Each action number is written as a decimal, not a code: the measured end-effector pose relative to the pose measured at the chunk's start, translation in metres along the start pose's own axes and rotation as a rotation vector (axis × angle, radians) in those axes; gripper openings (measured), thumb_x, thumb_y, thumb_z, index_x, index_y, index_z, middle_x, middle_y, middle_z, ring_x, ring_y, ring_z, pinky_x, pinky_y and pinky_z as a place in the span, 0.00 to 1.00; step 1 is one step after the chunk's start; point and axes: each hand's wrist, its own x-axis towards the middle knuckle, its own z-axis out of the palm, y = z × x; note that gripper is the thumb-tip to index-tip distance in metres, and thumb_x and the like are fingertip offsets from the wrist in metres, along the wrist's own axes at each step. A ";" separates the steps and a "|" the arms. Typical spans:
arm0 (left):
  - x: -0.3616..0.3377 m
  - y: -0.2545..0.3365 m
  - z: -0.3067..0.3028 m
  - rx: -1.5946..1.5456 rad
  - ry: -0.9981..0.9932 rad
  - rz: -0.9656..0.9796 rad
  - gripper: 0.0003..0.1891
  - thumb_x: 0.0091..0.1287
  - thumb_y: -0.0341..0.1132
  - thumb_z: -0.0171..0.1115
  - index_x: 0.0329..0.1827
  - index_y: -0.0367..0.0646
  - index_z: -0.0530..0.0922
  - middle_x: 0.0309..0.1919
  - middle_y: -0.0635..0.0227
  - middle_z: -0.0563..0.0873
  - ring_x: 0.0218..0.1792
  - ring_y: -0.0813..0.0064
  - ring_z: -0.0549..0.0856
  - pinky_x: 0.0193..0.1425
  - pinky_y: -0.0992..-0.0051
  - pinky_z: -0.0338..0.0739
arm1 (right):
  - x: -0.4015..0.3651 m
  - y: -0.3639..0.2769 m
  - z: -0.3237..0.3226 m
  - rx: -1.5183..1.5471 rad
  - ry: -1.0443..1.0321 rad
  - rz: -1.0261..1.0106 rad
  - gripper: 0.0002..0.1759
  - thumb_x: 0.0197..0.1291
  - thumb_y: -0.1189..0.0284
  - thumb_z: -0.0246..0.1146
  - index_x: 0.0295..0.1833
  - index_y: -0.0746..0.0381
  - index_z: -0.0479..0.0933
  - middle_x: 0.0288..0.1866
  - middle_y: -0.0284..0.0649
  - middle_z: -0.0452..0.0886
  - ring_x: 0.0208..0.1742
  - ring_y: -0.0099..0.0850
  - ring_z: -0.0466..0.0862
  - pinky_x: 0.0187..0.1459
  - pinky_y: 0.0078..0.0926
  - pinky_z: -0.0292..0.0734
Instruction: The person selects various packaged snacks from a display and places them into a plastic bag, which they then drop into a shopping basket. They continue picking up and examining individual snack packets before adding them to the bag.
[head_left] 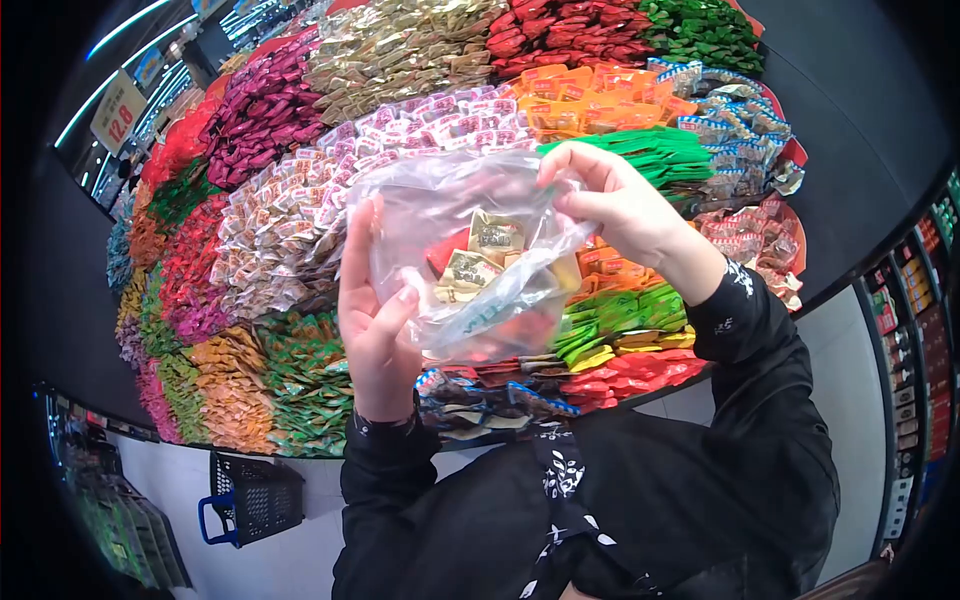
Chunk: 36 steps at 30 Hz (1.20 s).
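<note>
A clear plastic bag (525, 315) hangs open between my hands in the middle of the head view. Through its opening I see several small packets (495, 232) with pale gold wrappers, and a red packet (445, 252) beside them. My left hand (375, 320) grips the bag's left side, thumb in front and fingers along the outside. At the upper right, my right hand (620, 205) pinches the bag's rim between thumb and fingers. Green printing shows on the lower part of the bag. Part of the bottom is hidden by crumpled plastic.
Heaps of wrapped snacks cover the display beneath the bag, including white-and-purple packets (280, 235), orange packets (590, 100) and green packets (650, 155). A price sign (118, 112) stands at upper left. A dark shopping basket (262, 495) is on the floor; stocked shelves (905, 370) line the right.
</note>
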 end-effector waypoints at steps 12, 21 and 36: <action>-0.012 -0.037 0.183 -0.095 0.100 0.148 0.43 0.50 0.27 0.56 0.72 0.33 0.50 0.71 0.57 0.58 0.58 0.68 0.75 0.57 0.73 0.71 | -0.087 -0.045 -0.144 0.227 -0.026 -0.235 0.04 0.58 0.78 0.60 0.37 0.61 0.72 0.32 0.28 0.74 0.32 0.16 0.76 0.34 0.14 0.69; -0.010 -0.110 0.248 -0.135 0.083 0.055 0.42 0.54 0.20 0.55 0.74 0.37 0.48 0.73 0.64 0.53 0.63 0.76 0.69 0.59 0.77 0.69 | -0.074 -0.053 -0.230 0.090 0.104 -0.187 0.04 0.54 0.80 0.56 0.36 0.62 0.74 0.30 0.29 0.76 0.28 0.17 0.76 0.31 0.14 0.70; 0.006 -0.138 0.221 -0.085 0.009 -0.171 0.40 0.60 0.15 0.48 0.75 0.41 0.43 0.70 0.64 0.58 0.31 0.86 0.73 0.38 0.83 0.71 | 0.159 -0.115 -0.282 -1.451 0.196 -0.808 0.10 0.52 0.71 0.61 0.41 0.62 0.79 0.38 0.46 0.81 0.42 0.42 0.81 0.46 0.34 0.75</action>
